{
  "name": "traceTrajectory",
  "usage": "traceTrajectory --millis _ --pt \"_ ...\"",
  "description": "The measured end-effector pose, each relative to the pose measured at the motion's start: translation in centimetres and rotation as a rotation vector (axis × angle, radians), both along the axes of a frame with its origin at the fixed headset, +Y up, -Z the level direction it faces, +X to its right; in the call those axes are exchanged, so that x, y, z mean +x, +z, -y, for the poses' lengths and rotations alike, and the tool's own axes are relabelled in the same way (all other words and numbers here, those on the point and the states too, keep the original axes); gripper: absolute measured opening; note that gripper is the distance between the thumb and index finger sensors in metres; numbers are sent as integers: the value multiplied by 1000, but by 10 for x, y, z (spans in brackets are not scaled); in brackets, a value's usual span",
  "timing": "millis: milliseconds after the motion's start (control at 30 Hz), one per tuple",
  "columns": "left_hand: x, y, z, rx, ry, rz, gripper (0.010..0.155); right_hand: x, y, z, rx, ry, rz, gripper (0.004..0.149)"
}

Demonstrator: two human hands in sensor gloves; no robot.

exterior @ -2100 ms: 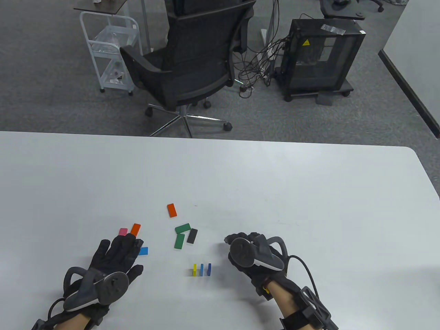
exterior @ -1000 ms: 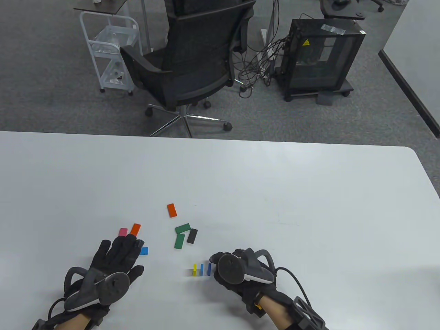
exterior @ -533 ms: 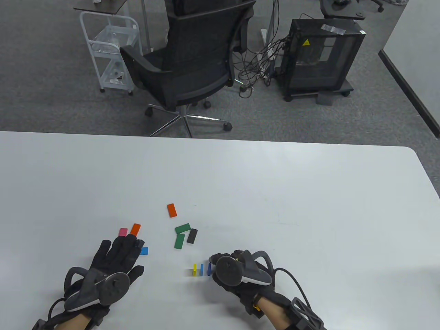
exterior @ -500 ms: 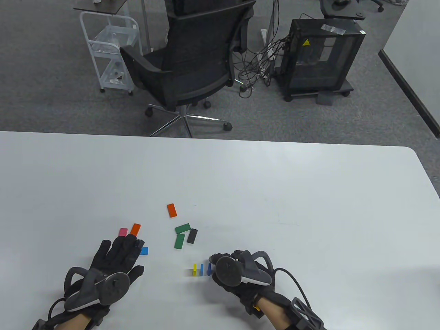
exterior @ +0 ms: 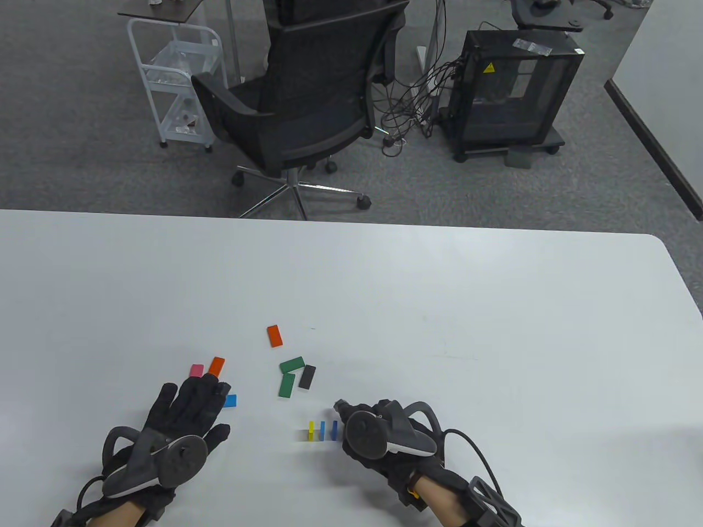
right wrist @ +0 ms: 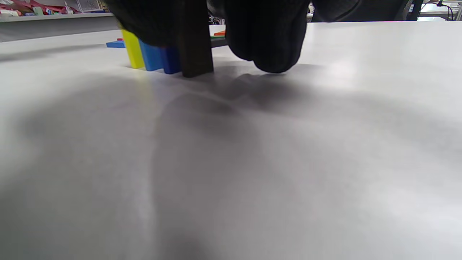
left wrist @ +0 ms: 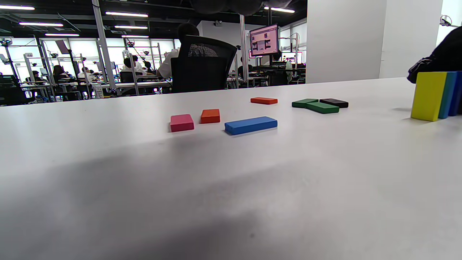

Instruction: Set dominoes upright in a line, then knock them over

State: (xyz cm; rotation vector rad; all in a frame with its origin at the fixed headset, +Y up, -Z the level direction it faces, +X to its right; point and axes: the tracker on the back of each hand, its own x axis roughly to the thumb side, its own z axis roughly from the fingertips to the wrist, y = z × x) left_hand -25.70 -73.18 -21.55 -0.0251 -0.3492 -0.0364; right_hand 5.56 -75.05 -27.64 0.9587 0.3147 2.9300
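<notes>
Three dominoes stand in a short row near the front of the table: yellow (exterior: pixel 311 431), blue (exterior: pixel 322 430) and dark blue (exterior: pixel 334 431). My right hand (exterior: pixel 342 410) is at the row's right end. In the right wrist view it pinches a dark domino (right wrist: pixel 195 47) that stands upright on the table right beside the dark blue domino (right wrist: pixel 169 59). My left hand (exterior: pixel 189 403) lies flat with straight fingers, partly over a light blue domino (exterior: pixel 231 401). Lying flat are two orange dominoes (exterior: pixel 274 336) (exterior: pixel 216 366), a pink one (exterior: pixel 196 370), two green ones (exterior: pixel 291 364) and a black one (exterior: pixel 306 376).
The white table (exterior: pixel 439 307) stretches far back and to the right. An office chair (exterior: pixel 307 104), a white cart (exterior: pixel 176 82) and a black cabinet (exterior: pixel 511 93) stand on the floor beyond the table's far edge.
My right hand moved left and nearer, bringing the dark domino up to the right end of the standing row. In the last half second it barely shifted. The left hand stayed still.
</notes>
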Motion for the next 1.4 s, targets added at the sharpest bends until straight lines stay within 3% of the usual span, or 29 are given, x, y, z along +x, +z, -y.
traceTrajectory --millis 267,400,533,667,800,1100,1400 --pt "0 0 0 2 1 -1 69 14 -4 -15 16 5 26 73" --pt "0 0 1 -2 -2 0 69 18 -14 -36 84 -44 35 68" --pt "0 0 1 -3 -1 -3 69 9 -29 -59 163 -50 16 61" --pt "0 0 1 -1 3 -3 69 -11 -47 -67 191 -4 -48 57" --pt "-1 0 0 4 9 -1 69 -33 -61 -61 185 45 -150 55" --pt "-3 -1 0 10 25 -4 69 -82 -84 -22 122 211 -298 52" --pt "-5 -1 -1 10 31 -2 69 -98 -93 2 123 302 -365 50"
